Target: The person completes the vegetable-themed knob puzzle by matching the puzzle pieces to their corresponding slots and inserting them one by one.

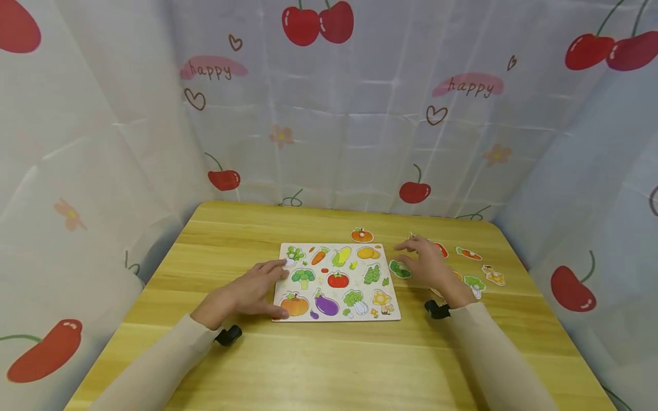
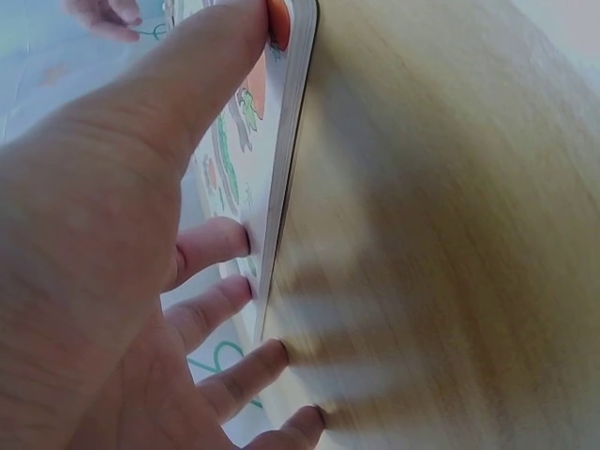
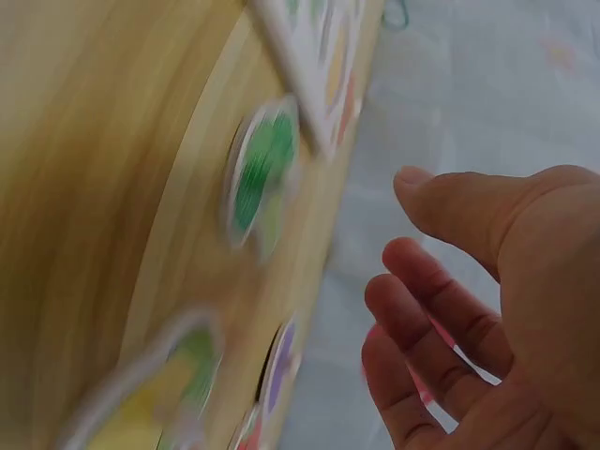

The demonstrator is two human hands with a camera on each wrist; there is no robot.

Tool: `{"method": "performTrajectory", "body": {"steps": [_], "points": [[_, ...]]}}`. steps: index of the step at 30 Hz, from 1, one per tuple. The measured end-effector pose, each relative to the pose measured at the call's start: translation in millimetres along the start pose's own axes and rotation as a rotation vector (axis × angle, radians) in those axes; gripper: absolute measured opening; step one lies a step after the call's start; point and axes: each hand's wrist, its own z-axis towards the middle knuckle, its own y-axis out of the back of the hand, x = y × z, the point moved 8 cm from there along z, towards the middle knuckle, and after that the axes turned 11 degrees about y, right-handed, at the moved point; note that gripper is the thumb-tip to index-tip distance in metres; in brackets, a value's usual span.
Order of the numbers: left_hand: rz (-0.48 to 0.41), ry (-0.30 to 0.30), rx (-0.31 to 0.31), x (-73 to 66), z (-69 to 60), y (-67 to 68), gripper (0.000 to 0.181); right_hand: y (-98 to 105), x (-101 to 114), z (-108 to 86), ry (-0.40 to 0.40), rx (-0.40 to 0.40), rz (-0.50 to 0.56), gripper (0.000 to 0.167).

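Observation:
A flat vegetable puzzle board [image 1: 360, 285] lies on the table, with pictures of a tomato, pumpkin, eggplant and others. My left hand [image 1: 247, 291] rests at its left side; in the left wrist view the thumb [image 2: 220, 47] lies on the board's face and the fingertips are spread along its edge. My right hand [image 1: 429, 265] hovers with loosely bent fingers and holds nothing. Close by its fingertips is a broccoli piece [image 1: 400, 269], just right of the board. In the right wrist view, a blurred yellow-and-green piece [image 3: 141, 403] and a purple piece [image 3: 279, 366] lie beyond it.
A pumpkin piece [image 1: 362, 235] lies behind the board. Around the right hand are a tomato piece [image 1: 441, 249], a carrot piece [image 1: 469, 253], a mushroom piece [image 1: 493, 275] and a bok choy piece [image 1: 474, 285]. Others are partly hidden by the hand. Curtains with cherries surround the table.

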Motion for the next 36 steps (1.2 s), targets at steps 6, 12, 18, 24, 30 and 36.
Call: {"method": "performTrajectory", "body": {"steps": [6,12,18,24,30,36], "points": [[-0.003,-0.01,-0.006,0.5,0.8,0.1,0.103,28,-51,-26.1,-0.081,-0.038,-0.011,0.029],[-0.009,-0.018,-0.017,1.2,0.8,0.2,0.102,53,-99,-47.0,-0.169,-0.01,-0.015,0.039],[-0.017,-0.014,-0.02,2.9,0.9,0.1,0.102,64,-138,-64.2,-0.218,-0.001,-0.031,0.046],[-0.01,-0.016,-0.015,2.5,0.3,-1.1,0.101,64,-159,-77.0,-0.269,0.041,-0.06,0.037],[-0.006,-0.007,-0.015,1.6,0.0,-0.1,0.101,66,-160,-76.5,-0.297,0.001,-0.073,0.027],[-0.003,-0.002,-0.013,3.2,1.1,0.3,0.101,66,-159,-74.4,-0.337,0.008,-0.079,0.029]]}}
